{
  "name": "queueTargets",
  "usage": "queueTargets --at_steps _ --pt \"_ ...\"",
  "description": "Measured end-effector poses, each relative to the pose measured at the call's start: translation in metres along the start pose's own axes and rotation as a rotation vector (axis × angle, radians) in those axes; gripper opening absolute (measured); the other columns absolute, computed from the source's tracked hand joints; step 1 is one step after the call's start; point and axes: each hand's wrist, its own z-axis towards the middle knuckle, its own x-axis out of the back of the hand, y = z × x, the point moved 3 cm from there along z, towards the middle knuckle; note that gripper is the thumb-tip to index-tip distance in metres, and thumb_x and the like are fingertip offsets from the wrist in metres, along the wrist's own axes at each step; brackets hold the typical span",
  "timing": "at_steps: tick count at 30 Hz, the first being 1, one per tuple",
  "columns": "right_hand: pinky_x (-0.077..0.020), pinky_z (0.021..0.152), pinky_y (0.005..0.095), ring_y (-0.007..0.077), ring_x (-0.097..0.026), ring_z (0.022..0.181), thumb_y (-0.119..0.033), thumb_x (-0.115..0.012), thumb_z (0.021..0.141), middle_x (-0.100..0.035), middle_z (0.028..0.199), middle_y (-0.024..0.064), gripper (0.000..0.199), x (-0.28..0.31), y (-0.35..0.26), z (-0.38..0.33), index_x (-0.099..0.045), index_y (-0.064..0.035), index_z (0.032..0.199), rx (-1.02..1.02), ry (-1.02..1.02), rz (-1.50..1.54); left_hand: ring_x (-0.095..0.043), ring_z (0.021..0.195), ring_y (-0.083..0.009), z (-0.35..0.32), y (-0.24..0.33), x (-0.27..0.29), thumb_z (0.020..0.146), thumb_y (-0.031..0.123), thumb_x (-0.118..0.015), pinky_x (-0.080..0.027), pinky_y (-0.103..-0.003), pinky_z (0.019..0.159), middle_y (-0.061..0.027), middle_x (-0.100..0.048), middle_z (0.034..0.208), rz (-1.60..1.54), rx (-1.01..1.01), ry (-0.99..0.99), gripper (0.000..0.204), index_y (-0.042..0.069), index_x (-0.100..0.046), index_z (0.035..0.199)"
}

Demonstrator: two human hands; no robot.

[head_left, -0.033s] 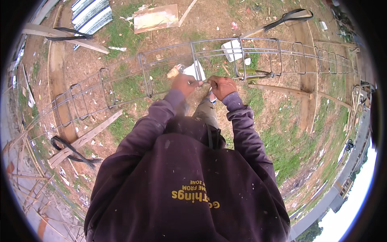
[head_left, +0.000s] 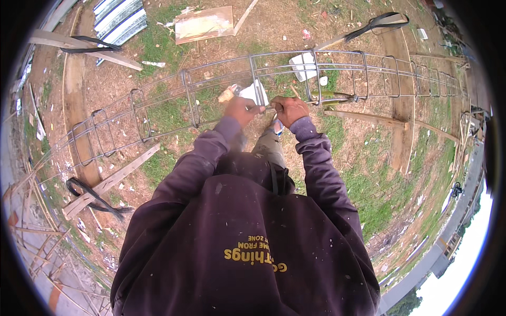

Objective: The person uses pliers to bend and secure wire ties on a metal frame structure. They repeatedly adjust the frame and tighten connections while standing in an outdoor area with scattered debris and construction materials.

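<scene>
A long rebar cage (head_left: 219,62) of thin steel bars and square stirrups runs from left to right in front of me. At its near bar, beside a stirrup (head_left: 258,84), both my hands meet with fingertips close together. My left hand (head_left: 242,111) is closed in a pinch, thumb pointing right. Opposite it, my right hand (head_left: 290,111) is also pinched shut. What the fingertips grip is too small to make out. Just right of my right hand, pliers with yellow-green handles (head_left: 329,97) rest on the cage.
Wooden planks (head_left: 76,105) cross under the cage at left and right (head_left: 403,95). Black wire bundles (head_left: 90,195) hang on timber pieces (head_left: 118,176). Beyond lie a board (head_left: 203,25), corrugated metal sheets (head_left: 120,21) and a white block (head_left: 303,66), on grass with scattered scraps.
My right hand has turned slightly at the near bar, its fingers shifting a little. The left hand and the cage look the same.
</scene>
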Motion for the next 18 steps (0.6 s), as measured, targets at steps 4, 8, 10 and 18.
queueTargets --at_steps 4,8,10,18 --pt "-0.0522 0.086 0.0403 0.0309 -0.067 0.097 -0.040 -0.072 0.079 -0.071 0.101 0.0101 0.035 0.000 0.009 0.054 -0.072 -0.0183 0.107 -0.184 -0.227 -0.151 -0.062 0.060 -0.0217 0.012 -0.004 0.002 0.079 0.045 -0.076 -0.049 -0.036 0.060 -0.0132 -0.066 0.066 0.005 0.008 -0.036 0.041 0.004 -0.076 0.082" --pt "-0.0502 0.096 0.0406 0.0315 -0.063 0.112 -0.055 -0.084 0.062 -0.067 0.118 0.0136 0.074 -0.009 0.017 0.088 -0.068 -0.0095 0.118 -0.425 -0.482 -0.382 -0.062 0.063 -0.0197 0.015 -0.012 -0.003 0.081 0.048 -0.073 -0.049 -0.036 0.062 -0.0113 -0.067 0.069 -0.085 0.032 -0.079 0.044 0.004 -0.076 0.085" --pt "-0.0489 0.098 0.0426 0.0331 -0.061 0.116 -0.055 -0.085 0.059 -0.065 0.121 0.0168 0.081 -0.017 0.018 0.098 -0.066 -0.0041 0.119 -0.457 -0.609 -0.405 -0.062 0.065 -0.0180 0.016 -0.013 -0.004 0.083 0.048 -0.072 -0.049 -0.035 0.062 -0.0100 -0.067 0.069 -0.160 -0.051 -0.059 0.044 0.004 -0.075 0.086" --pt "-0.0532 0.081 0.0417 0.0333 -0.065 0.101 -0.033 -0.079 0.074 -0.067 0.111 0.0150 0.048 -0.005 0.009 0.055 -0.065 -0.0069 0.112 0.003 0.072 -0.287 -0.056 0.061 -0.0155 0.029 -0.023 -0.007 0.087 0.048 -0.068 -0.045 -0.034 0.060 -0.0067 -0.061 0.063 -0.118 0.051 -0.314 0.046 0.002 -0.073 0.083"
